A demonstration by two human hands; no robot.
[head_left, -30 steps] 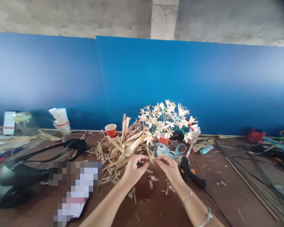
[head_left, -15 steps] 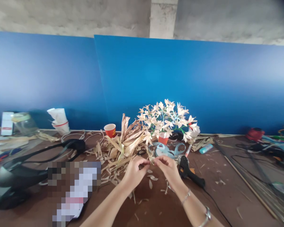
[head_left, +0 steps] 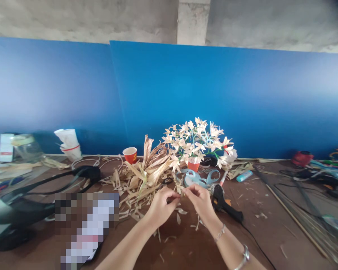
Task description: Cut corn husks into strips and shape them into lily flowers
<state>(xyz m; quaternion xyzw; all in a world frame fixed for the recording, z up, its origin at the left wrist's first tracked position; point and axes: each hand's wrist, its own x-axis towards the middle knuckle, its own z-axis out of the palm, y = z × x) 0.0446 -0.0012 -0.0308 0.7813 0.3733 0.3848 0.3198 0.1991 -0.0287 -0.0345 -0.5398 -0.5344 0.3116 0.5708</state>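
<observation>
Brown desk: pale flowers look assembled, loose husks unused. Left hand, right hand: fingers pinch one pale piece.

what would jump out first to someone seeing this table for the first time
Probably the bunch of pale flowers right of centre, spreading above a red cup against the bright blue panel. Next, the left hand and right hand, fingertips close together in front of the flowers. Then the heap of dry husks just left of the flowers.
</observation>
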